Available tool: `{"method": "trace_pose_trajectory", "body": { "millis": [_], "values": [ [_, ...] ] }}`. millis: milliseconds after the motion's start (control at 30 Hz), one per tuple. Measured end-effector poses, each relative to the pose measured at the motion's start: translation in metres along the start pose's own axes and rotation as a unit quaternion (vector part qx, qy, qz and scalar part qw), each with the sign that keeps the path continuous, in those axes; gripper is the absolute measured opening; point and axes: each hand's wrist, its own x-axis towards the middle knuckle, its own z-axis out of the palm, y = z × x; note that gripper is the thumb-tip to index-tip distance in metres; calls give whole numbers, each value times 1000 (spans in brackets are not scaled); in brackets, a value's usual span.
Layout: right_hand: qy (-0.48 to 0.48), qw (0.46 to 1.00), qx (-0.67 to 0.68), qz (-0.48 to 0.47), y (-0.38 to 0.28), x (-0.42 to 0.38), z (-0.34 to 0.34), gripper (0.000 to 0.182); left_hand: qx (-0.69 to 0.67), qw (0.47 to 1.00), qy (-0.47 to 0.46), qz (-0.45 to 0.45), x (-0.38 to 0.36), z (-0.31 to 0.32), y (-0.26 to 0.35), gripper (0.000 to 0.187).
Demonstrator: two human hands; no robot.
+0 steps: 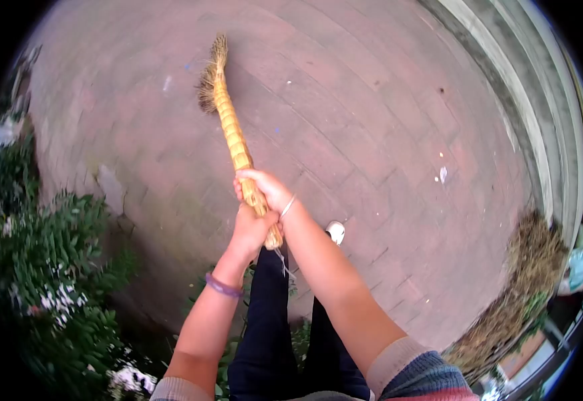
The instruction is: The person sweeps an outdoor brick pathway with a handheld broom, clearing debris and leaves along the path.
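A straw broom (232,130) with a thick, yellowish, bound handle slants away from me over the paving, its brown bristle head (212,77) at the far end. My right hand (264,190), a thin light bracelet at its wrist, is wrapped round the handle. Closer to the butt end, my left hand (251,228) also grips the handle, just below the right one. A purple bangle (224,286) circles the left wrist. Some fingers of both hands are hidden behind the handle. The bristles appear to be at the ground, though contact is hard to judge.
Reddish paving (371,134) spreads ahead, with small litter such as a white scrap (444,175). Leafy shrubs (57,247) border the left. Pale steps (525,87) curve along the right, above a pile of dry straw (512,294). My white shoe (335,232) shows below.
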Motion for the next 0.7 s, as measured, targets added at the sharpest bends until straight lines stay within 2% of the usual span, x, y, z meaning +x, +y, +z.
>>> {"method": "trace_pose_trajectory", "body": {
  "millis": [33, 100, 167, 200, 233, 267, 300, 333, 367, 400, 433, 467, 533, 600, 633, 700],
  "values": [
    [13, 999, 47, -20, 0, -4, -16, 18, -6, 999, -18, -26, 9, 5, 3, 18],
    [59, 985, 145, -74, 11, -44, -60, 18, 140, 984, -92, -51, 14, 28, -33, 20],
    [131, 949, 257, -126, 37, -122, -96, 24, 389, 907, -154, -40, -13, 72, -48, 24],
    [206, 926, 273, -160, 44, -159, -100, 24, 440, 874, -206, -19, -21, 88, -80, 26],
    [253, 897, 305, -195, 57, -190, -115, 20, 378, 883, -270, -65, -26, 101, -84, 29],
    [339, 861, 310, -215, 53, -213, -115, 15, 316, 882, -328, -118, -30, 115, -88, 34],
    [371, 838, 308, -256, 52, -230, -121, 13, 219, 875, -385, -197, -27, 127, -91, 20],
    [401, 811, 306, -296, 49, -242, -123, 12, 186, 855, -425, -233, -21, 134, -75, 19],
    [382, 799, 327, -330, 54, -248, -122, 11, 152, 831, -461, -273, -19, 140, -61, 18],
    [363, 785, 349, -362, 56, -254, -110, 11, 245, 810, -465, -260, -23, 142, -57, 25],
    [342, 768, 372, -393, 61, -255, -102, 10, 243, 827, -444, -245, -33, 135, -53, 28],
    [379, 778, 326, -380, 72, -252, -94, 10, 245, 843, -421, -230, -49, 121, -50, 31],
    [394, 812, 276, -330, 93, -240, -73, 13, 232, 878, -363, -210, -80, 90, -63, 37],
    [311, 876, 234, -285, 108, -231, -55, 26, 201, 921, -257, -214, -119, 67, -86, 39],
    [298, 905, 232, -196, 116, -225, -54, 25, 189, 939, -185, -219, -135, 65, -95, 38],
    [226, 952, 158, -136, 124, -216, -52, 21, 112, 968, -124, -189, -149, 70, -117, 38]
  ]
}}
